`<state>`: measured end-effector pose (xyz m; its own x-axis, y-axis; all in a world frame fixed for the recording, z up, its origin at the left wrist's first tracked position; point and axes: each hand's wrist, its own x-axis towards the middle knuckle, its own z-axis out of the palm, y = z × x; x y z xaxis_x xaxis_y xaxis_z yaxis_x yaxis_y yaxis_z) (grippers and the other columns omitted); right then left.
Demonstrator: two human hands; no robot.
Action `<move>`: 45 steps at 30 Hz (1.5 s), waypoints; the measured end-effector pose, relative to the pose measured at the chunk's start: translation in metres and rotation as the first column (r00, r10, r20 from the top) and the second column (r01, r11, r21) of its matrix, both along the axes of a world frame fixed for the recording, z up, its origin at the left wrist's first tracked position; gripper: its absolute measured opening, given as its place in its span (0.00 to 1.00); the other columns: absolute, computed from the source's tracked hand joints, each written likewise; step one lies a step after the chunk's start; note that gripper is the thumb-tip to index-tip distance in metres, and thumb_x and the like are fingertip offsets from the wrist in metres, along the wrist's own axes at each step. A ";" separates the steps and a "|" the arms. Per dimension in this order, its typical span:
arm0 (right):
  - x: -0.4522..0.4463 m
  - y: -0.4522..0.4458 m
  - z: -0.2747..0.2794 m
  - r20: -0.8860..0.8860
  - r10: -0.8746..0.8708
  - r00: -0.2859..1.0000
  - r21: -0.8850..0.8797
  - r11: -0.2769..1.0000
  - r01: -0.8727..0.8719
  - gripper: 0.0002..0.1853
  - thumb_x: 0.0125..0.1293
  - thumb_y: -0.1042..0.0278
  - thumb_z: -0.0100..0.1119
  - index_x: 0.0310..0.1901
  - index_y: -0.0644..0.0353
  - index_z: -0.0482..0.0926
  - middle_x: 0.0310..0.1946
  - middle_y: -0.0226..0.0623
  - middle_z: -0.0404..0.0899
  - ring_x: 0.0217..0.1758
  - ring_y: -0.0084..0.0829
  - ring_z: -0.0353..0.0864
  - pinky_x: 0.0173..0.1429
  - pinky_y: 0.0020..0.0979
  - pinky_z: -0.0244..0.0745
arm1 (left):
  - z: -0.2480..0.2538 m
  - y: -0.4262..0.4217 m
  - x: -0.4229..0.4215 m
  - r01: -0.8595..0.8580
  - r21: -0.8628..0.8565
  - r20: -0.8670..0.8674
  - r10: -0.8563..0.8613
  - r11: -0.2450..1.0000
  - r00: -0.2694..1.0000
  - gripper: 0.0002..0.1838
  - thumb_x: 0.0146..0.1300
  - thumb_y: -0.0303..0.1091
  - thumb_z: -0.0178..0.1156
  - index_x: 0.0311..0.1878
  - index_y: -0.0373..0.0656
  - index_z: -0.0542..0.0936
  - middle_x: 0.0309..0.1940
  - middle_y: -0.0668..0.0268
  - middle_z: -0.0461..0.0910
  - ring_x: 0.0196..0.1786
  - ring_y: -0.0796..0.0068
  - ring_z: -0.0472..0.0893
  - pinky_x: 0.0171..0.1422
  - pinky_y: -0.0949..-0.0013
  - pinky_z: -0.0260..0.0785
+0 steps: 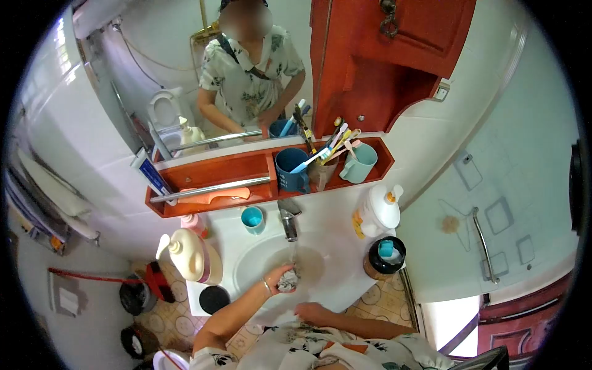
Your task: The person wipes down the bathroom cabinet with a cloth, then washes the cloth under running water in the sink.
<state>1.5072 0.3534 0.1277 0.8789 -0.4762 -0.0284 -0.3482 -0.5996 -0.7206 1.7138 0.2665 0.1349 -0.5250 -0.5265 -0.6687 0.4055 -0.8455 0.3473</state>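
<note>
Over the white sink basin (246, 268), my left hand (279, 279) is closed around a crumpled greyish-white cloth (288, 281), just below the metal faucet (288, 220). A thin stream of water seems to run from the spout toward the cloth. My right hand (311, 313) rests near the front rim of the sink, to the right of and nearer to me than the cloth. Its fingers look curled, but their tips and anything in them are hard to make out. A small teal cup (253, 220) stands left of the faucet.
A red shelf (234, 161) under the mirror (179, 68) holds mugs, toothbrushes, a tube and an orange comb. Cream pump bottle (186, 256) and black round lid (214, 300) are left of the basin. White pump bottle (377, 213) and dark jar (383, 258) stand right.
</note>
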 end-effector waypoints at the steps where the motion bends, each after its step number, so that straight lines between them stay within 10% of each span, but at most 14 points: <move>1: -0.024 0.000 -0.006 0.196 -0.058 0.979 -0.059 0.996 0.071 0.18 0.68 0.52 0.45 0.43 0.59 0.75 0.39 0.44 0.77 0.37 0.40 0.79 0.43 0.36 0.73 | 0.001 0.001 0.000 -0.001 0.000 0.002 0.001 1.000 1.000 0.14 0.58 0.51 0.59 0.38 0.51 0.76 0.31 0.67 0.80 0.31 0.70 0.81 0.36 0.60 0.76; 4: -0.102 0.027 -0.010 -0.495 -0.079 0.865 0.228 0.949 0.217 0.19 0.70 0.56 0.41 0.51 0.61 0.72 0.42 0.42 0.77 0.42 0.37 0.77 0.49 0.34 0.72 | 0.010 0.003 0.002 -0.026 -0.007 0.022 0.026 1.000 0.999 0.15 0.57 0.51 0.59 0.38 0.51 0.76 0.31 0.68 0.80 0.31 0.70 0.80 0.34 0.61 0.76; 11: -0.180 0.119 0.005 -0.443 -0.439 0.782 0.500 0.603 0.622 0.21 0.72 0.56 0.36 0.40 0.61 0.78 0.35 0.38 0.79 0.31 0.28 0.75 0.35 0.30 0.70 | 0.004 0.011 0.003 -0.037 0.009 -0.010 0.037 0.999 0.999 0.16 0.57 0.51 0.58 0.41 0.50 0.76 0.33 0.67 0.80 0.33 0.69 0.80 0.39 0.58 0.76; 13: -0.145 0.094 0.090 -0.678 -0.597 0.429 0.145 0.463 0.874 0.22 0.70 0.52 0.40 0.39 0.64 0.77 0.29 0.45 0.77 0.28 0.30 0.75 0.30 0.31 0.70 | -0.004 0.010 0.001 -0.028 0.020 -0.021 0.028 0.999 0.999 0.18 0.58 0.51 0.57 0.44 0.50 0.77 0.36 0.67 0.81 0.37 0.67 0.81 0.43 0.56 0.76; 16: -0.178 0.104 0.032 -0.805 -0.314 0.504 0.155 0.709 0.688 0.14 0.67 0.61 0.46 0.42 0.65 0.69 0.25 0.44 0.76 0.24 0.38 0.77 0.28 0.37 0.70 | -0.001 0.010 -0.005 0.002 0.014 0.007 -0.002 1.000 1.000 0.17 0.59 0.51 0.56 0.43 0.49 0.77 0.35 0.67 0.81 0.36 0.67 0.81 0.43 0.55 0.75; 23: -0.188 0.123 -0.035 -0.728 -0.400 0.557 -0.152 0.886 0.438 0.13 0.67 0.61 0.47 0.33 0.63 0.73 0.23 0.40 0.74 0.21 0.33 0.74 0.25 0.34 0.67 | 0.008 0.009 -0.007 -0.022 -0.017 -0.018 0.022 1.000 1.000 0.16 0.57 0.55 0.58 0.37 0.53 0.77 0.30 0.69 0.80 0.33 0.71 0.80 0.37 0.60 0.76; 25: -0.145 0.082 0.026 -0.392 -0.720 0.572 0.172 0.553 0.815 0.14 0.67 0.61 0.48 0.29 0.62 0.73 0.21 0.36 0.69 0.22 0.29 0.69 0.28 0.32 0.66 | 0.007 0.005 -0.003 -0.045 -0.036 -0.054 0.043 0.998 0.998 0.18 0.57 0.57 0.57 0.37 0.53 0.77 0.30 0.70 0.80 0.33 0.71 0.80 0.37 0.60 0.75; 29: -0.081 -0.006 0.074 -0.089 -0.842 0.532 0.326 0.481 0.814 0.13 0.68 0.60 0.48 0.37 0.63 0.72 0.31 0.40 0.73 0.33 0.29 0.72 0.38 0.32 0.69 | 0.005 -0.005 -0.005 -0.154 -0.016 0.006 0.154 0.988 0.988 0.20 0.59 0.57 0.55 0.41 0.52 0.76 0.34 0.68 0.80 0.36 0.69 0.80 0.41 0.58 0.74; 31: -0.043 -0.052 0.070 -0.089 -0.871 0.483 0.651 0.317 0.690 0.23 0.67 0.53 0.50 0.58 0.56 0.64 0.48 0.34 0.71 0.44 0.29 0.73 0.45 0.33 0.73 | 0.005 -0.016 -0.013 -0.191 -0.002 -0.019 0.191 0.982 0.981 0.20 0.60 0.56 0.54 0.45 0.51 0.76 0.38 0.66 0.80 0.41 0.66 0.79 0.46 0.56 0.74; 36: 0.027 -0.150 0.020 -0.135 -0.861 0.491 0.975 -0.029 0.219 0.21 0.68 0.51 0.46 0.55 0.56 0.69 0.51 0.36 0.73 0.47 0.32 0.75 0.45 0.36 0.74 | -0.009 -0.043 -0.035 -0.332 -0.269 0.095 0.368 0.904 0.925 0.25 0.64 0.58 0.45 0.55 0.50 0.71 0.48 0.64 0.77 0.47 0.64 0.77 0.49 0.53 0.70; 40: 0.051 -0.171 -0.043 0.001 -0.873 0.487 0.371 0.453 0.811 0.16 0.68 0.56 0.46 0.46 0.59 0.75 0.48 0.42 0.75 0.46 0.37 0.77 0.44 0.37 0.73 | -0.012 -0.058 -0.018 -0.374 -0.303 0.074 0.413 0.877 0.908 0.26 0.65 0.56 0.43 0.55 0.47 0.72 0.50 0.63 0.76 0.48 0.61 0.77 0.52 0.51 0.68; 42: 0.078 -0.141 0.008 0.042 -0.882 0.470 0.171 0.470 0.866 0.14 0.67 0.59 0.47 0.42 0.60 0.76 0.45 0.45 0.76 0.44 0.40 0.78 0.44 0.38 0.73 | 0.011 -0.061 -0.013 -0.479 0.064 -0.097 0.484 0.875 0.870 0.23 0.66 0.53 0.45 0.48 0.42 0.75 0.41 0.61 0.79 0.44 0.63 0.78 0.49 0.56 0.72; 45: 0.093 -0.111 0.047 0.450 -0.636 0.627 -0.126 0.650 0.750 0.12 0.66 0.61 0.47 0.41 0.60 0.75 0.39 0.50 0.76 0.42 0.46 0.77 0.43 0.40 0.72 | -0.078 -0.065 -0.005 -0.374 0.035 -0.667 0.300 0.927 0.682 0.25 0.65 0.55 0.47 0.46 0.41 0.76 0.38 0.60 0.80 0.41 0.64 0.79 0.48 0.60 0.72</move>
<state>1.6006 0.2429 0.1745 0.2002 -0.8802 0.4303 -0.5150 -0.4681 -0.7181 1.7085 0.2011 0.0566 -0.5816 -0.7963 -0.1663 0.8110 -0.5836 -0.0415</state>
